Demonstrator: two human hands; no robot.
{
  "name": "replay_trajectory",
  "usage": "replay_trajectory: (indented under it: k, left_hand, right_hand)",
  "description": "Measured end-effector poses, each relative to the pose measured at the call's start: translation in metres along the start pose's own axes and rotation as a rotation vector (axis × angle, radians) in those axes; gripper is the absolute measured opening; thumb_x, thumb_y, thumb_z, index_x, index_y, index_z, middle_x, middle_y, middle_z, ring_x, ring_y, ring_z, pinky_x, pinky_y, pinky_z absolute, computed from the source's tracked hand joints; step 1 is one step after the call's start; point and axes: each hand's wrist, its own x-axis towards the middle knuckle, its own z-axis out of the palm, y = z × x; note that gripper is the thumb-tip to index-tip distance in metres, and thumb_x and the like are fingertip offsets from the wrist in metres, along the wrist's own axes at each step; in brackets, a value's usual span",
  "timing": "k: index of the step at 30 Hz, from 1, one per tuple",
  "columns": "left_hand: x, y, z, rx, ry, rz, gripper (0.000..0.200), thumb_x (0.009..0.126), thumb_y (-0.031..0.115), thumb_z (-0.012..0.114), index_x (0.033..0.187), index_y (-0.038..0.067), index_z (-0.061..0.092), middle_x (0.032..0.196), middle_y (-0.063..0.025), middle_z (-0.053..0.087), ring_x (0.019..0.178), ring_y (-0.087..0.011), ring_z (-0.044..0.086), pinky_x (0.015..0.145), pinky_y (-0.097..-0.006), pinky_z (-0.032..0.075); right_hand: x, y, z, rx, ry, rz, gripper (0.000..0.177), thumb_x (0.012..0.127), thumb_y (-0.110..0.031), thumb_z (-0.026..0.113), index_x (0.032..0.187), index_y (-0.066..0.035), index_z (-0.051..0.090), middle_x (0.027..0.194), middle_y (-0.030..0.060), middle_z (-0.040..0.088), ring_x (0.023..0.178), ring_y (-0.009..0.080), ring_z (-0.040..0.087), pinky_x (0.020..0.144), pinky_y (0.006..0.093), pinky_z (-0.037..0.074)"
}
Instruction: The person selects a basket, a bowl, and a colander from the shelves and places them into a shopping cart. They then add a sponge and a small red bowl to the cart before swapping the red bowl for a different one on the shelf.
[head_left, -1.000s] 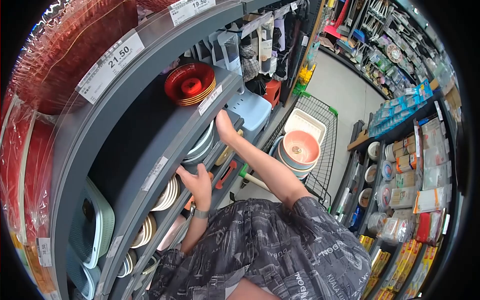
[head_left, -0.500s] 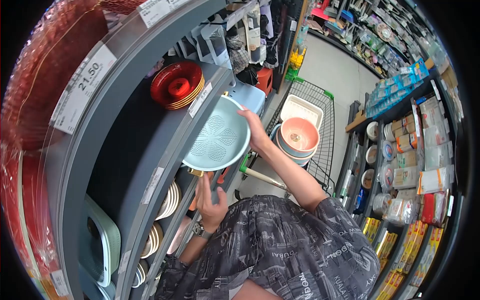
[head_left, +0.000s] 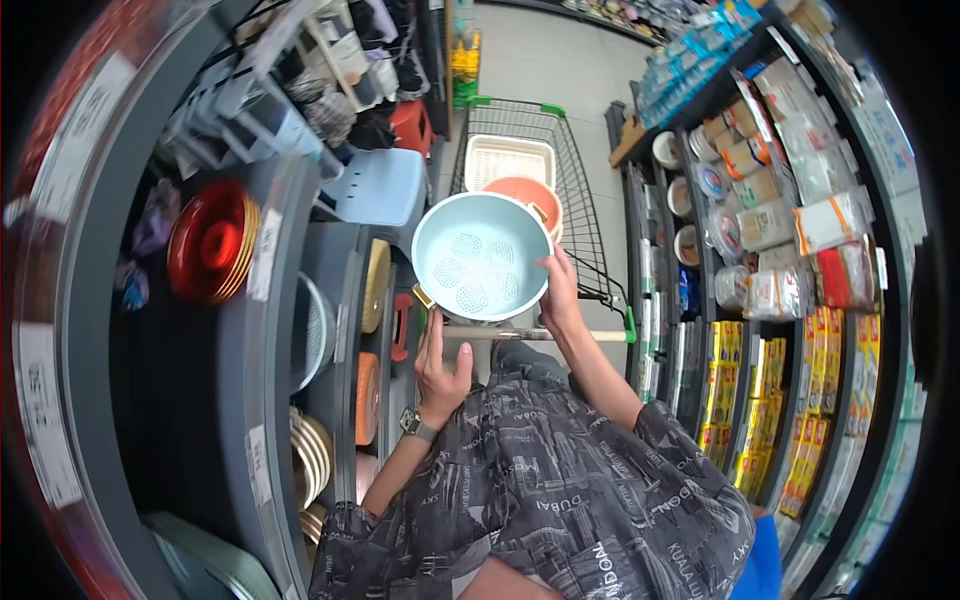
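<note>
Head view: grips the light blue bowl (head_left: 480, 250) at its right rim with the right hand (head_left: 561, 290); touches its lower left with the left hand (head_left: 441, 377), straight-fingered and wide. Holds it near the cart handle (head_left: 500, 334), partly hiding a pink bowl (head_left: 520, 187).

L hand (head_left: 440, 372) out in front of torso (head_left: 545, 470), fingers approx. straight & pointing fwd, thumb (head_left: 463, 362) spread well apart, palm turned inward twd the R side. R hand (head_left: 560, 292) sits a bit farther fwd, bent in a grasp w/ fingertips turned twd the L, fingers partly hidden. Both forearms bare & angled in from the sides, R forearm (head_left: 600, 372) showing more than L forearm (head_left: 393, 480), hands apart, L wrist (head_left: 424, 424) nr the body, R wrist (head_left: 570, 325) farther out.
</note>
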Motion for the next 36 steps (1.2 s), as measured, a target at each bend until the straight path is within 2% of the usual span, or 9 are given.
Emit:
replay_trajectory:
  k: [6, 10, 13, 20, 24, 26, 27, 31, 36]
  left_hand:
    - [0.045, -0.040, 0.071, -0.115, -0.147, -0.097, 0.061, 0.103, 0.023, 0.053, 0.152, -0.010, 0.034, 0.148, -0.0348, 0.045, 0.136, -0.0469, 0.048, 0.110, -0.0447, 0.041]
    - [0.087, -0.054, 0.123, -0.136, -0.129, -0.171, 0.048, 0.105, 0.020, 0.051, 0.143, -0.010, 0.047, 0.128, -0.0298, 0.064, 0.117, -0.0376, 0.066, 0.095, -0.0406, 0.050]
    - [0.126, -0.067, 0.165, -0.106, -0.118, -0.352, 0.041, 0.100, 0.024, 0.060, 0.131, -0.003, 0.059, 0.111, -0.0246, 0.071, 0.100, -0.0326, 0.071, 0.087, -0.0410, 0.052]
    - [0.200, -0.137, 0.246, -0.058, -0.127, -0.556, 0.043, 0.088, 0.018, 0.066, 0.125, -0.004, 0.062, 0.112, -0.0206, 0.072, 0.102, -0.0324, 0.070, 0.089, -0.0414, 0.052]
    - [0.199, -0.193, 0.278, -0.040, -0.085, -0.663, 0.041, 0.082, 0.017, 0.071, 0.115, -0.006, 0.062, 0.109, -0.0225, 0.072, 0.103, -0.0355, 0.070, 0.090, -0.0431, 0.052]
    - [0.192, -0.211, 0.286, 0.117, -0.170, -0.601, 0.042, 0.081, 0.018, 0.072, 0.114, -0.006, 0.062, 0.107, -0.0237, 0.071, 0.099, -0.0392, 0.070, 0.090, -0.0451, 0.052]
    - [0.185, -0.214, 0.285, 0.101, -0.211, -0.587, 0.048, 0.080, 0.019, 0.072, 0.118, -0.006, 0.059, 0.110, -0.0253, 0.068, 0.103, -0.0434, 0.065, 0.093, -0.0482, 0.050]
    - [0.164, -0.207, 0.281, 0.163, -0.243, -0.466, 0.063, 0.077, 0.018, 0.071, 0.131, -0.005, 0.048, 0.121, -0.0273, 0.057, 0.119, -0.0455, 0.051, 0.102, -0.0518, 0.042]
    - [0.150, -0.213, 0.285, 0.276, -0.176, -0.396, 0.063, 0.078, 0.018, 0.070, 0.132, -0.005, 0.049, 0.117, -0.0276, 0.055, 0.113, -0.0441, 0.050, 0.101, -0.0499, 0.042]
  right_hand:
    - [0.015, 0.024, -0.060, -0.197, 0.240, -0.045, 0.046, 0.086, -0.003, 0.059, 0.131, 0.003, 0.053, 0.120, 0.0101, 0.062, 0.108, 0.0157, 0.058, 0.094, 0.0285, 0.046]
    - [0.053, 0.033, -0.086, -0.275, 0.331, -0.013, 0.051, 0.087, -0.002, 0.060, 0.135, 0.004, 0.045, 0.126, 0.0132, 0.060, 0.114, 0.0177, 0.057, 0.099, 0.0313, 0.046]
    - [0.096, 0.042, -0.091, -0.331, 0.310, -0.114, 0.054, 0.085, 0.002, 0.061, 0.135, 0.005, 0.042, 0.135, 0.0179, 0.052, 0.128, 0.0229, 0.052, 0.110, 0.0342, 0.040]
    - [0.227, 0.087, -0.117, -0.232, 0.264, -0.172, 0.054, 0.083, 0.007, 0.058, 0.135, 0.005, 0.040, 0.136, 0.0202, 0.052, 0.131, 0.0250, 0.051, 0.111, 0.0341, 0.039]
    - [0.259, 0.127, -0.143, -0.378, 0.243, -0.176, 0.062, 0.080, 0.009, 0.059, 0.138, 0.008, 0.038, 0.136, 0.0271, 0.053, 0.133, 0.0354, 0.052, 0.112, 0.0392, 0.040]
    - [0.248, 0.124, -0.148, -0.756, 0.271, -0.024, 0.058, 0.082, 0.001, 0.062, 0.136, 0.006, 0.040, 0.130, 0.0273, 0.059, 0.123, 0.0338, 0.061, 0.104, 0.0380, 0.046]
    - [0.243, 0.130, -0.155, -0.821, 0.264, 0.000, 0.062, 0.082, -0.004, 0.063, 0.139, 0.006, 0.039, 0.126, 0.0308, 0.061, 0.118, 0.0412, 0.062, 0.101, 0.0422, 0.048]
    - [0.217, 0.120, -0.153, -0.869, 0.186, -0.024, 0.067, 0.084, -0.004, 0.060, 0.145, 0.007, 0.034, 0.127, 0.0319, 0.060, 0.118, 0.0462, 0.060, 0.102, 0.0464, 0.047]
    - [0.207, 0.115, -0.146, -0.975, 0.175, -0.092, 0.066, 0.085, -0.003, 0.062, 0.144, 0.008, 0.034, 0.134, 0.0316, 0.050, 0.126, 0.0469, 0.051, 0.107, 0.0468, 0.042]
